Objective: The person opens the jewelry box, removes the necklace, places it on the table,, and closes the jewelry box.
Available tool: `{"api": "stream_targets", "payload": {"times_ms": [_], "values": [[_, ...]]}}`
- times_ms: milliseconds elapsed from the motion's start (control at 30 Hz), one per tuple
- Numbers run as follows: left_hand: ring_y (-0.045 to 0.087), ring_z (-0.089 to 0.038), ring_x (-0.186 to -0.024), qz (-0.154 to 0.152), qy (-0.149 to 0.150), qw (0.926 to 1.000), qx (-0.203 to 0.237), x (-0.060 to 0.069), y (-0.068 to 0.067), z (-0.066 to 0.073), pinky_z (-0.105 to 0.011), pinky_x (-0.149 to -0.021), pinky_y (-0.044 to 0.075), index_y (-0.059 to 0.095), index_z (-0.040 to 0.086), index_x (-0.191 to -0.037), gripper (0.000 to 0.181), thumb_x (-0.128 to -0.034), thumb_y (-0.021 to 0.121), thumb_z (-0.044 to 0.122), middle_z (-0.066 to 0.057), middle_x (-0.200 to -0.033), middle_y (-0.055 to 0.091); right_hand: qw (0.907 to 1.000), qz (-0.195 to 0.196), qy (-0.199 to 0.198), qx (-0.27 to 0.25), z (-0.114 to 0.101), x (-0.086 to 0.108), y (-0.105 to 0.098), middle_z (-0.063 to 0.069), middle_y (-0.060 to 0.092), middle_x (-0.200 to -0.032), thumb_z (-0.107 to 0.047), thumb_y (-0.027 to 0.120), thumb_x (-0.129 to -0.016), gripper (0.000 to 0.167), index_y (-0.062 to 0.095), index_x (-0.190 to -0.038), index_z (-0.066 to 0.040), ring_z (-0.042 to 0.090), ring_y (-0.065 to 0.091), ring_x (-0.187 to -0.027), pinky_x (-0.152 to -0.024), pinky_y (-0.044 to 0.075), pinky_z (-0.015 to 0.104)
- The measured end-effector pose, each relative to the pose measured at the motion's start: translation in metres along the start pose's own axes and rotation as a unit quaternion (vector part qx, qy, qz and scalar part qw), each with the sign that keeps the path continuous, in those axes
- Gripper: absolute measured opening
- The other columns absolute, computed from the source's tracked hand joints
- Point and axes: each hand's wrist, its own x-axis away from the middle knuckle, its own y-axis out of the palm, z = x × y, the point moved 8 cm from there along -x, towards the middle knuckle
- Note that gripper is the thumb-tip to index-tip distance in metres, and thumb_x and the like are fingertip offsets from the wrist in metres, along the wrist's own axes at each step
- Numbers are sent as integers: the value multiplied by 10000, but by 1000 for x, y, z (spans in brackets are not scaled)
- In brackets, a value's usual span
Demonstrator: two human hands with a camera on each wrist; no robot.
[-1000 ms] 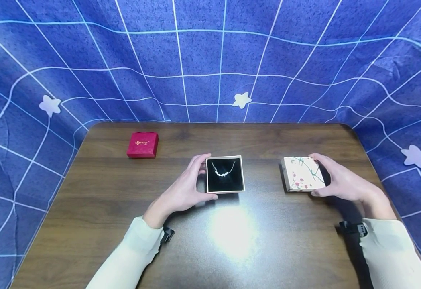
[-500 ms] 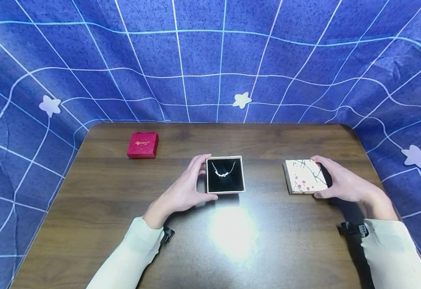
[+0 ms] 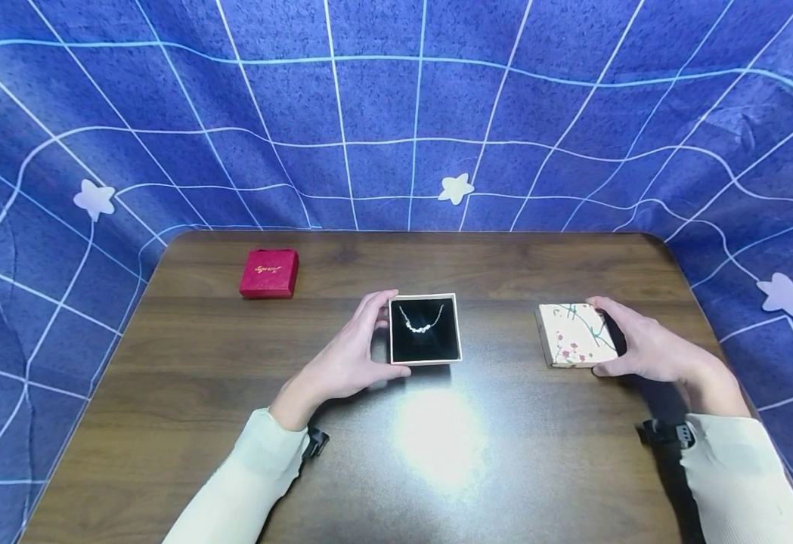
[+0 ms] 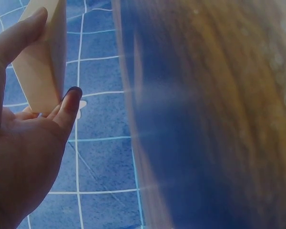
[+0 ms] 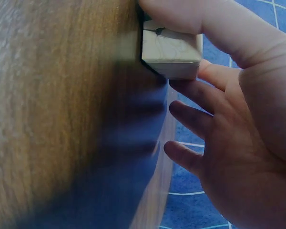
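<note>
While the left hand point(image 3: 345, 361) grips the necklace box point(image 3: 426, 348) between spread thumb and fingers, the right hand point(image 3: 655, 349), pinching the floral lid point(image 3: 575, 337) right of that box, should squeeze lightly.

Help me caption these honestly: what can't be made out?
Head: lettering on red box and detail of necklace, too small.
Head: underside of floral piece, turned down.
Left wrist: upper end of open box, cut off by top edge.
Right wrist: part of floral piece, behind thumb.
</note>
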Motion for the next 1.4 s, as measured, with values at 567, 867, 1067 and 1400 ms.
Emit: {"api": "stream_targets", "payload": {"times_ms": [567,867,1067,1400], "values": [[518,-207,-1321,25,63,10000,42,0,1,3,-291,-1133,441,292,125,-1618,1118,-742,987,103,-31,-1545,382,9982,-360,451,-136,2,-2,3,404,312,-1583,-362,1024,-643,1343,211,-1648,1,622,328,-1430,-1084,295,788],[530,-222,-1318,17,57,10000,60,1,1,4,-315,-1137,445,283,134,-1623,1127,-744,987,108,-33,-1540,384,9994,-11,86,-326,-21,-10,-8,346,267,-1654,-381,1010,-673,1337,197,-1676,-31,601,214,-1505,-1144,191,793],[536,-225,-1313,1,48,10000,63,1,2,4,-331,-1138,448,285,140,-1622,1121,-748,986,119,-29,-1530,390,9980,92,-28,-628,-44,-18,-10,262,223,-1701,-336,1012,-694,1306,206,-1688,-76,525,171,-1549,-1192,165,746],[550,-218,-1293,9,80,9999,-95,1,2,4,-315,-1126,453,292,129,-1617,1118,-744,990,132,-33,-1522,400,9976,155,-288,-613,-79,-32,-2,170,327,-1665,-401,989,-739,1223,261,-1679,-114,372,341,-1498,-1222,284,468]]}}
